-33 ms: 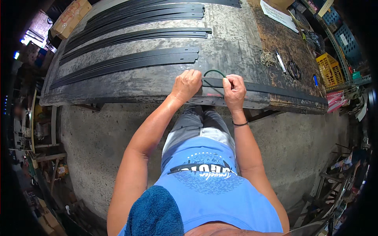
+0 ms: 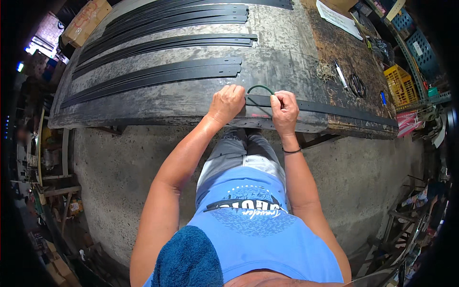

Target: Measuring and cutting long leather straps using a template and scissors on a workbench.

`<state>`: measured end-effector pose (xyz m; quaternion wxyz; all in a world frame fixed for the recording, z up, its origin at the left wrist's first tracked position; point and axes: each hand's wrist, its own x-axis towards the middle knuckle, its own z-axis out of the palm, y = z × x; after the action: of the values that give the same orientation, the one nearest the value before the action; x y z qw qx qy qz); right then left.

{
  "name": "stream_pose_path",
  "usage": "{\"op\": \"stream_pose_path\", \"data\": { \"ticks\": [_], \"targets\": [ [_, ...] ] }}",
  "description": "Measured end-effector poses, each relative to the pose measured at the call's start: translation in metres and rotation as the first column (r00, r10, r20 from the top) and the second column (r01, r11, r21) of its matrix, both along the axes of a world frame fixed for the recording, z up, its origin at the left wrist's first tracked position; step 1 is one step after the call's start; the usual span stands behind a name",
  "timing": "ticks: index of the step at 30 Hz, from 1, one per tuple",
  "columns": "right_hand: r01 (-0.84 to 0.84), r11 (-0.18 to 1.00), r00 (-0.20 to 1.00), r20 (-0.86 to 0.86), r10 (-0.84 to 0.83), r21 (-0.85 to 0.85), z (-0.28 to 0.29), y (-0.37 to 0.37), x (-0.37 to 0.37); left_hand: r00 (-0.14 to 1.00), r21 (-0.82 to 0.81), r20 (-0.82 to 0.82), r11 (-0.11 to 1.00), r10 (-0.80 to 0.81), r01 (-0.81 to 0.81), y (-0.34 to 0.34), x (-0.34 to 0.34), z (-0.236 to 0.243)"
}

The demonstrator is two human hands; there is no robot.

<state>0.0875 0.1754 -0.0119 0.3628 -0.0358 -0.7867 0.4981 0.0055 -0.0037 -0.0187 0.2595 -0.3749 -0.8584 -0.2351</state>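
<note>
A flat black strip (image 2: 344, 112) lies along the near edge of the workbench, running right from my left hand (image 2: 228, 103). That hand is closed at the strip's left end, and its fingers cover what is under them. My right hand (image 2: 285, 111) is closed over the strip, with a thin green cord (image 2: 260, 86) pinched between thumb and fingers. The cord arches up from the strip beside my left fingers to my right thumb. Both ends of the cord are hidden by my hands or the strip.
Bundles of black strips (image 2: 205, 68) lie across the left and far parts of the worn workbench (image 2: 282, 57). To the right are a tangle of string (image 2: 325, 71), a white pen-like tool (image 2: 340, 75), black-handled scissors (image 2: 356, 85) and papers (image 2: 339, 19). A yellow crate (image 2: 400, 85) stands beyond.
</note>
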Motion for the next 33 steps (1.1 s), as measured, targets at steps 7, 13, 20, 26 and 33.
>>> {"op": "stream_pose_path", "data": {
  "ticks": [7, 13, 20, 26, 33],
  "targets": [
    [-0.017, 0.998, 0.999, -0.036, 0.019, 0.057, 0.001, -0.001, 0.000, 1.000, 0.008, -0.020, 1.000, -0.004, 0.004, 0.000, 0.000, 0.001],
    [-0.016, 0.998, 1.000, -0.017, 0.017, 0.061, 0.000, -0.002, 0.000, 1.000, 0.000, -0.018, 1.000, 0.006, -0.006, -0.001, 0.001, 0.001],
    [-0.010, 0.996, 0.999, -0.034, 0.013, 0.089, 0.001, -0.002, -0.001, 0.999, -0.028, 0.041, 1.000, 0.008, -0.006, -0.002, 0.002, 0.001],
    [-0.009, 0.995, 0.999, -0.041, 0.013, 0.102, 0.002, -0.002, -0.001, 1.000, -0.010, 0.009, 1.000, 0.003, -0.003, -0.001, 0.001, 0.001],
    [0.007, 0.990, 0.999, -0.044, -0.013, -0.142, -0.010, 0.009, -0.007, 0.993, 0.075, 0.115, 0.997, 0.004, -0.013, -0.004, 0.003, 0.006]
  ]
}}
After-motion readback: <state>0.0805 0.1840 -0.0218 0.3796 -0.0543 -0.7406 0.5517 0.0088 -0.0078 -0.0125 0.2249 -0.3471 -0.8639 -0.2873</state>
